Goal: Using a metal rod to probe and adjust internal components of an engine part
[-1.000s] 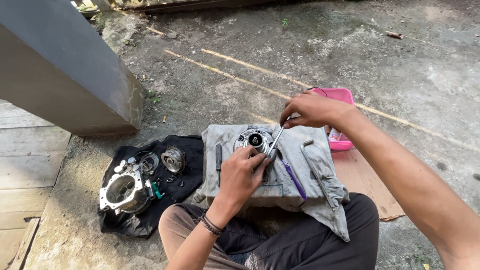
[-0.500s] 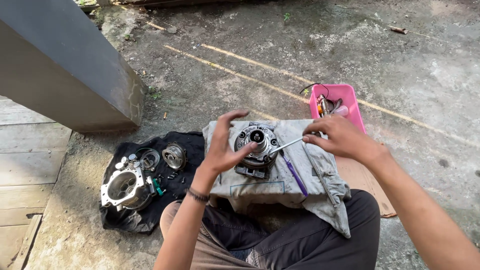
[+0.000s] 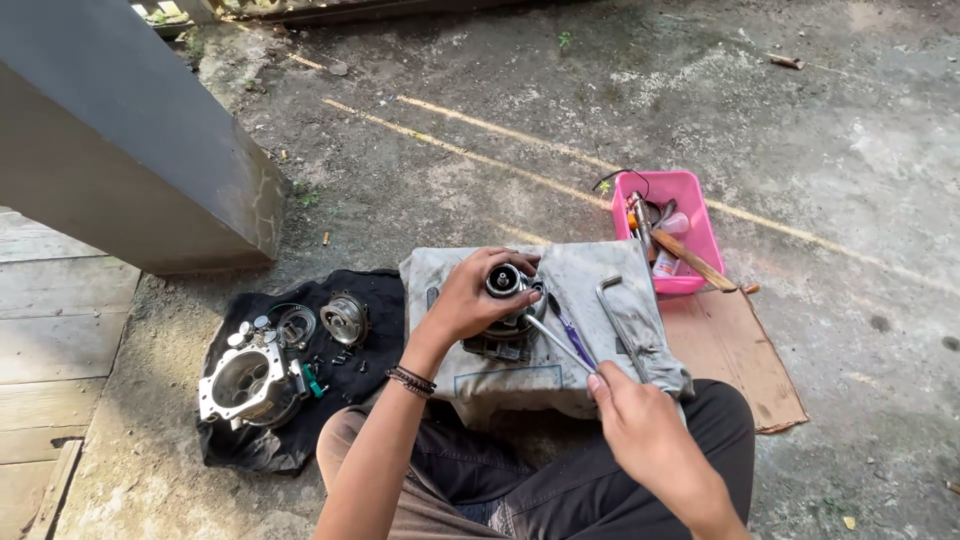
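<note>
— Right hand (image 3: 650, 440), low and right of centre: fingers pinching the near end of a thin silver metal rod (image 3: 556, 342), angling it up toward the middle.

— Left hand (image 3: 478, 297)?

— Wrapping wide around the round grey metal engine part (image 3: 508, 322), resting mid-frame on the pale grey cloth (image 3: 590, 290). Gripping firmly there, probably steadying the rod's tip.

— Farther out?

— Lying left on black cloth (image 3: 250, 450), a silver housing (image 3: 245, 385); sitting upper right, a pink plastic tray (image 3: 672, 190).
</note>
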